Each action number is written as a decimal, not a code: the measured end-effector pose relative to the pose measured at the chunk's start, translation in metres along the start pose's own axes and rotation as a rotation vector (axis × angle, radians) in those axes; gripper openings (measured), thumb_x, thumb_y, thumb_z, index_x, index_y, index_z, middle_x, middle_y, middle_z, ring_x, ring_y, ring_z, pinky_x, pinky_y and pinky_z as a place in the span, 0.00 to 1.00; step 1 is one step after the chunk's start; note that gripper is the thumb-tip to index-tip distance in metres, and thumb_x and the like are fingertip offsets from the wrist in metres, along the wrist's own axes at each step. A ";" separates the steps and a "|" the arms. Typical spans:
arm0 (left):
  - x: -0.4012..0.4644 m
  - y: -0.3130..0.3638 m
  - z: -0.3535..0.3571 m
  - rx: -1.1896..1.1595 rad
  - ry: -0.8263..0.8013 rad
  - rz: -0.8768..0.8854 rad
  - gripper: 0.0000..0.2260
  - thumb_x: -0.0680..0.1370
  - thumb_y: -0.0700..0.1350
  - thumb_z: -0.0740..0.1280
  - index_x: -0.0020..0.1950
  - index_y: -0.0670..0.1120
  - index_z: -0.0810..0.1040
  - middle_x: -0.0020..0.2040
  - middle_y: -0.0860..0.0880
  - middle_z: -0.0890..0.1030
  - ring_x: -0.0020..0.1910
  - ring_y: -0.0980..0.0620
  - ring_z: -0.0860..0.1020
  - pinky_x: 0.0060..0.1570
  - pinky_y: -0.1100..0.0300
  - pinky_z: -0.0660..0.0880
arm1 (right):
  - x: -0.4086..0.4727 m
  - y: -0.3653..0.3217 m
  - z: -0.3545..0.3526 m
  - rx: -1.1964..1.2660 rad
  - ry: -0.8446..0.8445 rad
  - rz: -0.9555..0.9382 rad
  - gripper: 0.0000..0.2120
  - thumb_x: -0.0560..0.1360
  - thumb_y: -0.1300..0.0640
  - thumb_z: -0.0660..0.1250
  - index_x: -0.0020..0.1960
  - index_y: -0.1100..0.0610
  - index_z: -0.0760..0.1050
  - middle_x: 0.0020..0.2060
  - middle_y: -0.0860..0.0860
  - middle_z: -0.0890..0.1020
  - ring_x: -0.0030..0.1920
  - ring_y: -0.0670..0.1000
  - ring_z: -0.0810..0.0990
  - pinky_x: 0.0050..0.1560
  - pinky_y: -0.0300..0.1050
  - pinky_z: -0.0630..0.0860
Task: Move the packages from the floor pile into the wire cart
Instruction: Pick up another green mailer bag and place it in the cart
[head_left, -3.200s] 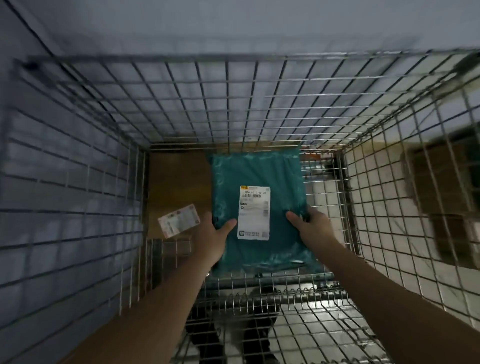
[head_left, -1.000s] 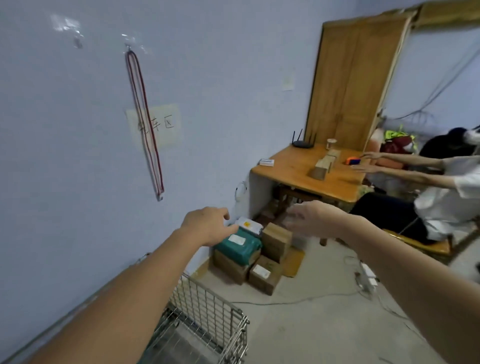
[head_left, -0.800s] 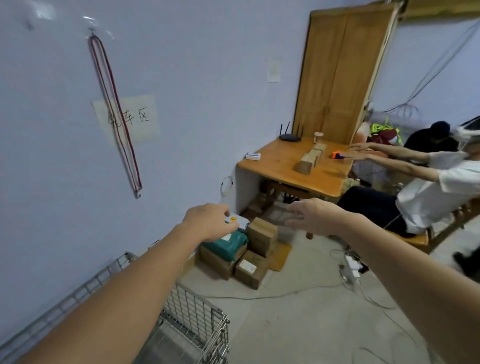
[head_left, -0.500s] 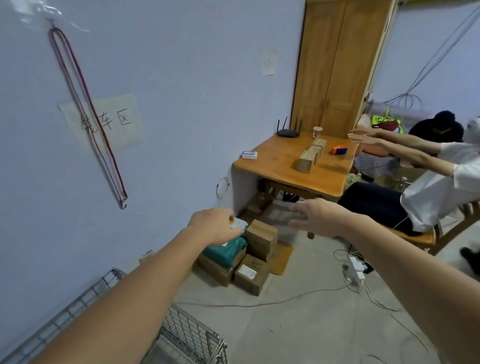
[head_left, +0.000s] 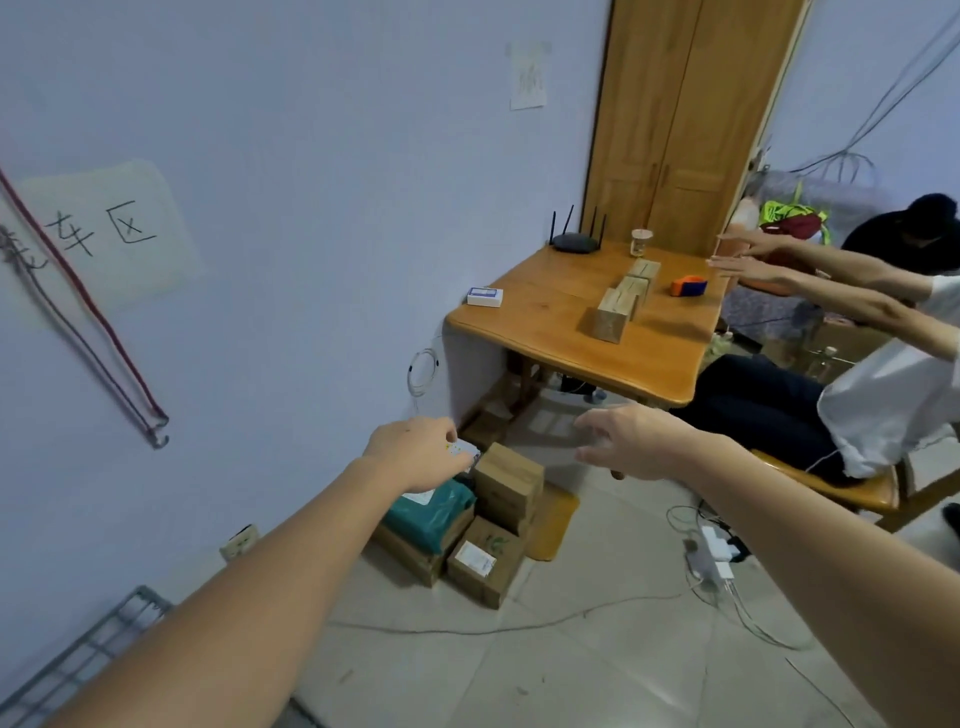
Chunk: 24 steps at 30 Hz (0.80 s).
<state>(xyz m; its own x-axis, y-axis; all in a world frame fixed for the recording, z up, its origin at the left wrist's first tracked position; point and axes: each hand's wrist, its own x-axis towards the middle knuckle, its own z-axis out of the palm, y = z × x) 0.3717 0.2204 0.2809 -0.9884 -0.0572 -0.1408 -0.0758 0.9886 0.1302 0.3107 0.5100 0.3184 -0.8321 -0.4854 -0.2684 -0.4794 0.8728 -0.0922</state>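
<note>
Both arms stretched towards the floor pile, nothing carried. Left hand (head_left: 415, 451) loosely curled, fingers (head_left: 451, 458) bent downward and gripping nothing. Right hand (head_left: 640, 441) spread wide, fingers released, also empty. Neither touching a package yet, as far as can be judged; pile well ahead, against the pale wall.

For a clean pick:
- Step round the thin white cable (head_left: 467, 630) trailing across the tiled floor.
- Crouch near the pile rather than bending at full reach.
- Take from the top first: probably the soft teal plastic mailer bag (head_left: 434, 512) or the small white labelled parcel (head_left: 464, 451) behind the left hand.
- Slide one hand under each side; expect the bag to sag, so support it from beneath.
- Leave the lower boxes until whatever sits on them is gone.
- Carry back to the grey wire cart (head_left: 78, 656), only a corner of it in view at lower left.

Count in the pile:
- Brown cardboard boxes: three. Upper taped box (head_left: 509, 475), front box with a white label (head_left: 485, 561), long bottom box (head_left: 413, 556) under the teal bag.
- Teal bags: one.
- Small white parcels: one, partly hidden.
- Flat tan piece (head_left: 553, 519) lying beside the boxes: one, parcel or mat impossible to tell.
- Carts: one.
- Empty hands: two.
</note>
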 end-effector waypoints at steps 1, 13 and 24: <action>0.012 0.002 0.001 -0.002 -0.002 -0.018 0.21 0.79 0.65 0.60 0.67 0.57 0.76 0.59 0.52 0.82 0.53 0.49 0.79 0.47 0.54 0.76 | 0.014 0.009 -0.002 -0.012 -0.017 -0.020 0.27 0.82 0.37 0.62 0.77 0.49 0.69 0.69 0.51 0.77 0.66 0.54 0.77 0.60 0.47 0.75; 0.090 -0.012 0.012 -0.069 -0.068 -0.343 0.21 0.80 0.64 0.62 0.68 0.55 0.76 0.60 0.51 0.82 0.57 0.47 0.80 0.54 0.52 0.77 | 0.199 0.042 -0.039 -0.071 -0.111 -0.291 0.28 0.81 0.37 0.63 0.77 0.49 0.68 0.65 0.50 0.80 0.61 0.52 0.79 0.61 0.50 0.79; 0.189 -0.087 0.019 -0.089 -0.113 -0.480 0.24 0.80 0.65 0.61 0.72 0.55 0.73 0.66 0.50 0.79 0.62 0.46 0.78 0.57 0.53 0.76 | 0.354 0.017 -0.037 -0.090 -0.154 -0.421 0.29 0.81 0.36 0.63 0.77 0.50 0.69 0.66 0.50 0.79 0.62 0.52 0.79 0.63 0.52 0.79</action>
<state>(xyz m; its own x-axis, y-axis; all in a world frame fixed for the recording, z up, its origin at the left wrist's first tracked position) 0.1943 0.1265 0.2246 -0.8192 -0.4825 -0.3099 -0.5344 0.8384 0.1072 -0.0022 0.3515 0.2573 -0.5113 -0.7779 -0.3654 -0.7953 0.5894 -0.1419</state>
